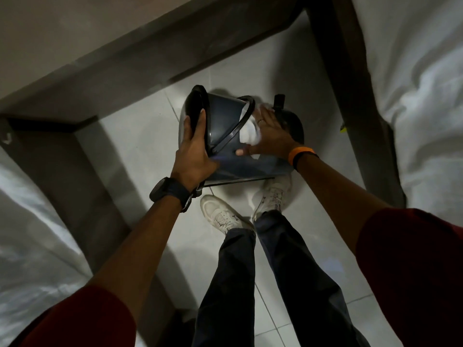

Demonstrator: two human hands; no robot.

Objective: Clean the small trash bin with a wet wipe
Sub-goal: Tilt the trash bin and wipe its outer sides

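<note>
Small dark-grey plastic trash bin (223,126), tilted, gripped at its rim by left hand (194,149); right hand (269,136), fingers spread, presses white wet wipe (246,134) to its side; wiping seems underway, remaining surfaces probably unfinished.

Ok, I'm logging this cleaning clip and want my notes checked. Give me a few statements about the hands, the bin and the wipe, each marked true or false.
1. The left hand grips the trash bin at its dark rim. True.
2. The right hand presses a white wet wipe against the bin's side. True.
3. The bin stands upright on the floor. False: it is held tilted above the tiled floor.
4. The right wrist carries a black watch. False: it wears an orange band; the black watch is on the left wrist.
5. The person is barefoot. False: white shoes show.
</note>
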